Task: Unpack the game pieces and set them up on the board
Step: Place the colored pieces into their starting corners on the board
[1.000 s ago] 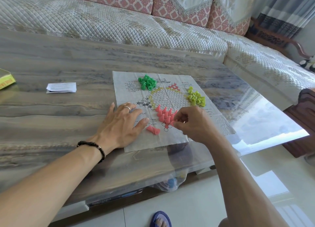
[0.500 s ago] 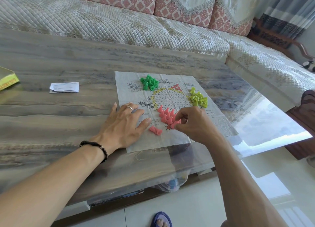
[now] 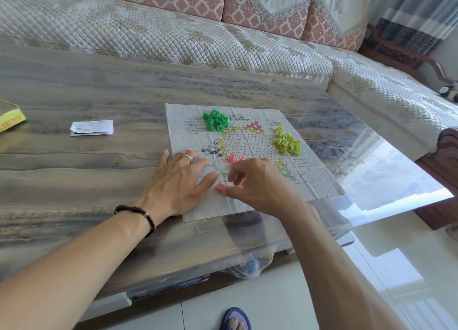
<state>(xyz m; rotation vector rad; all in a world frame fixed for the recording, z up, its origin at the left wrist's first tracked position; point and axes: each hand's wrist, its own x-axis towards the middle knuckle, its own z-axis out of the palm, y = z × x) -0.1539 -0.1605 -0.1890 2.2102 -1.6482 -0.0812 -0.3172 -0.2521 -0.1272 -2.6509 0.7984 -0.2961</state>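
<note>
Head view shows my left hand (image 3: pixel 177 181) lying flat with fingers spread on the paper board (image 3: pixel 250 156), pinning it to the table (image 3: pixel 99 161). My right hand (image 3: pixel 257 183) has a curled grip over the loose pink pieces (image 3: pixel 221 187) at the board's near edge; whether a piece is pinched between the fingertips cannot be determined, since the hand hides that spot. Upright pink pieces (image 3: pixel 234 157) stand just beyond the knuckles. Green pieces (image 3: pixel 216 120) and yellow-green pieces (image 3: pixel 287 142) lie heaped on the board, not yet arranged. Risk: the knuckles may knock over the standing pink pieces, and lifting the left hand would let the thin sheet slide.
</note>
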